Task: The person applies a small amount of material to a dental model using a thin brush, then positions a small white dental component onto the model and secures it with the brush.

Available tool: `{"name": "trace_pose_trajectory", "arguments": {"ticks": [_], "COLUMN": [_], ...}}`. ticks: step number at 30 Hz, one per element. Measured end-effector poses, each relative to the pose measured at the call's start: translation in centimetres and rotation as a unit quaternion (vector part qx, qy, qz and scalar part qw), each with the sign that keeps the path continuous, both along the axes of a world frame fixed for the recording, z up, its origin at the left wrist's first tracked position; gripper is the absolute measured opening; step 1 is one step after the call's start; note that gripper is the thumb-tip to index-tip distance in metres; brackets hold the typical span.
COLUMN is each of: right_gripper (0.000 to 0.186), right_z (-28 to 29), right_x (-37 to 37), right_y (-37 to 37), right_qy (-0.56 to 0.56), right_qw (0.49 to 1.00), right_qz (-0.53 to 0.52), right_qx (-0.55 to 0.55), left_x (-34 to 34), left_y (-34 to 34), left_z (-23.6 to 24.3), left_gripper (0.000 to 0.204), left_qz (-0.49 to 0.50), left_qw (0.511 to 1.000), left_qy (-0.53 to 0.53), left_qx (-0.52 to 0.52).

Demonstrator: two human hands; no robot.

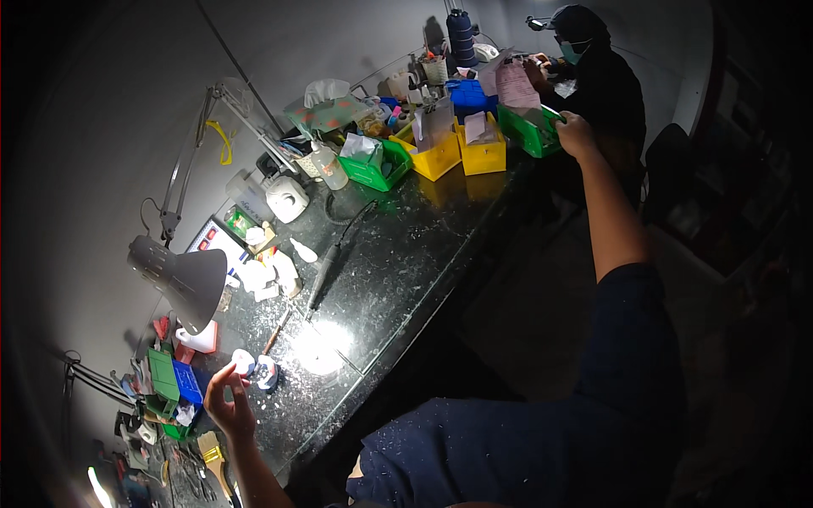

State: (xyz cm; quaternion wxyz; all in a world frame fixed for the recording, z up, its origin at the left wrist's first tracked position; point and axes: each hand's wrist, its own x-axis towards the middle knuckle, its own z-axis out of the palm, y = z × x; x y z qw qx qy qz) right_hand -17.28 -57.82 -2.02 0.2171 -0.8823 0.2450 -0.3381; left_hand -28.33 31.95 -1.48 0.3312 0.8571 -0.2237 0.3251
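My left hand (227, 405) is raised at the near left of the dark speckled bench (406, 254). Its fingertips pinch a small white and pink piece (243, 362). A small blue and white piece (267, 372) lies right beside it on the bench. My right arm stretches far across to the back right. There my right hand (576, 132) grips the near corner of a green bin (529, 129) that holds a pink paper sheet (517, 85).
A grey desk lamp (188, 281) casts a bright spot on the bench. Two yellow bins (481, 151), another green bin (377, 168) and a blue bin (470, 93) line the back. A dark handpiece (323, 273) lies mid-bench. A masked person in dark clothes (603, 76) sits behind.
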Motion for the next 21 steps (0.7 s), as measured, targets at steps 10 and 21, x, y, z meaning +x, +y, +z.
{"name": "trace_pose_trajectory", "arguments": {"ticks": [10,21], "right_gripper": [0.046,0.041], "right_z": [-3.2,-5.9], "right_x": [10.2,8.3], "right_y": [1.8,10.6], "right_qy": [0.010,-0.370], "right_qw": [0.992,0.899], "right_qz": [-0.008,0.105], "right_qx": [0.127,0.211], "left_x": [-4.9,-5.6], "left_y": [1.0,0.6], "left_z": [-0.2,-1.0], "left_gripper": [0.023,0.020], "left_qz": [0.059,0.094], "left_qw": [0.998,0.995], "left_qy": [0.032,0.034], "left_qx": [0.005,-0.015]}}
